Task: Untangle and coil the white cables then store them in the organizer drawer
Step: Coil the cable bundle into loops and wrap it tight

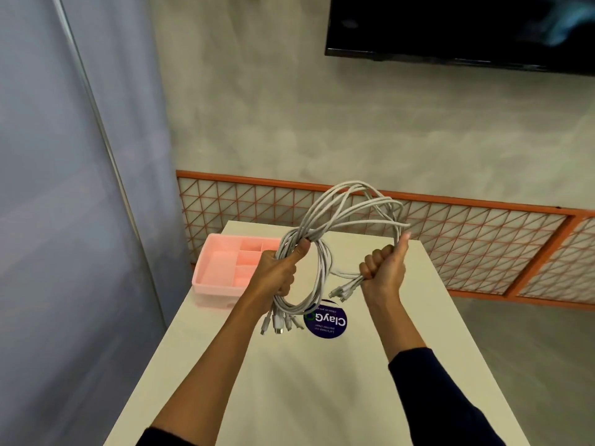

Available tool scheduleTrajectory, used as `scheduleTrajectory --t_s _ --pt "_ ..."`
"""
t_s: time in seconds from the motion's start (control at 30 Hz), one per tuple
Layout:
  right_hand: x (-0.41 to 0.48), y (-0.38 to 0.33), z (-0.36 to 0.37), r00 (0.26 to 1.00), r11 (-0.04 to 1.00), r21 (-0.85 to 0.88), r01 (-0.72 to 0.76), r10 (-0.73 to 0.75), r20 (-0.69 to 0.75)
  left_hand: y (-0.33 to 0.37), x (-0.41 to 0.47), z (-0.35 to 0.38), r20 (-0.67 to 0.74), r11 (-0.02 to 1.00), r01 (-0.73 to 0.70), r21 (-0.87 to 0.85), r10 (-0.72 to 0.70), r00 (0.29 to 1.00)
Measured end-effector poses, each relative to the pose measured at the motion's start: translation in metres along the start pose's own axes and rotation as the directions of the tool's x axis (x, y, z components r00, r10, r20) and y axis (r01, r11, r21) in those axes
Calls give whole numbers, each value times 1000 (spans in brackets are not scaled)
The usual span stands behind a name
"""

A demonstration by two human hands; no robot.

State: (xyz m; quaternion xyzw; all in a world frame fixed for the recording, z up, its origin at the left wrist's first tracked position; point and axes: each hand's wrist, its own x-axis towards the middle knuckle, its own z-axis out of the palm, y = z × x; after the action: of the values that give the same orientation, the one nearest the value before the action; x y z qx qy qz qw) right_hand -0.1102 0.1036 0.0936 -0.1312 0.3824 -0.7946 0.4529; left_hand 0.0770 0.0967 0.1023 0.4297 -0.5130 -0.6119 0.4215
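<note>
Coiling apparently near complete. The left grip (pixel 278 272) and right grip (pixel 384 268), both closed tightly round the white cables (pixel 346 206), held one loose loop above the desk (pixel 322 387). The organizer drawer (pixel 222 268), at ten o'clock, held no cables; storing remained.

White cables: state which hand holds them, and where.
Both grip the white cables: the left hand round the coiled bundle, the right hand near the other end, just above its plugs.

Cables (pixel 323 268): white, several, gathered in one loose multi-strand loop, raised at frame centre. Their plugs (pixel 279 324) hang in a cluster at lower left, with a second cluster mid-right.
Drawer (pixel 212 292): pink, open-topped, divided into compartments, upright, left of centre.
</note>
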Motion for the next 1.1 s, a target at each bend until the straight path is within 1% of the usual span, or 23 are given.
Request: scheduleTrajectory --t_s 0.07,0.17,0.23,0.3,0.47,0.57,0.67,0.77,0.87,0.93,1.0,1.1 --pt "-4 7 3 996 998 24 -59 57 69 -3 0 0 -6 999 28 43 -27 1000" --pt "-8 12 10 972 980 110 -165 143 184 -9 1 -2 10 993 50 106 -51 999" --pt "-11 16 15 950 964 148 -223 181 256 -12 1 0 23 990 65 124 -69 997" --pt "-15 22 19 933 948 180 -264 204 296 -14 1 3 41 987 74 141 -80 996" --pt "-17 20 25 936 893 333 -304 215 278 -19 1 10 48 983 119 140 -127 991" --pt "-12 22 25 944 878 369 -305 228 238 -27 6 15 -8 983 140 116 -140 990" --pt "-13 37 22 929 878 312 -362 313 197 -31 9 21 -88 989 118 86 -111 990" --pt "-15 45 16 868 823 278 -495 452 207 -31 11 23 -157 995 89 43 -81 984" --pt "-11 54 9 816 795 203 -571 523 246 -32 14 24 -239 995 89 44 -76 968" --pt "-15 52 7 777 795 101 -598 545 315 -30 13 25 -289 997 47 60 -27 957" --pt "-24 45 7 712 784 14 -620 555 429 -28 12 25 -324 999 4 32 7 946" --pt "-34 41 9 640 757 17 -653 540 547 -26 16 22 -352 999 -35 26 42 935"
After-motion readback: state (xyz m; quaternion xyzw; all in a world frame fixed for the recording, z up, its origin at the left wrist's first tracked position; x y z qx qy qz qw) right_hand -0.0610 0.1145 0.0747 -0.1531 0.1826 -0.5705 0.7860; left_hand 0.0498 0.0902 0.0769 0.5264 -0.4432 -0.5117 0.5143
